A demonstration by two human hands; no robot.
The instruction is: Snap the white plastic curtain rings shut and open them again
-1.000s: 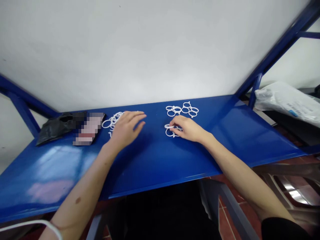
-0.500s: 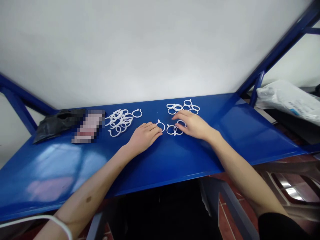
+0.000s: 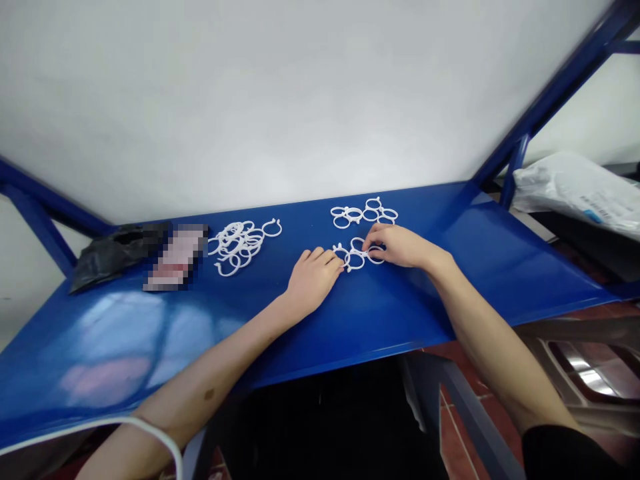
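Pale glare on blue tabletop (image 3: 390, 307) — dark beneath, edges stretched.

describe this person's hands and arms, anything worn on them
The left hand and right hand are ungloved. The left forearm is bare, with one small mark, and a white cable crosses it. A black sleeve covers part of the right arm.

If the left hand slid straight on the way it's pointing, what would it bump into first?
Probably the white ring right at the tips of the left hand, which it seems to touch already. Beyond lie more rings, then the right hand; exact depth is unclear.
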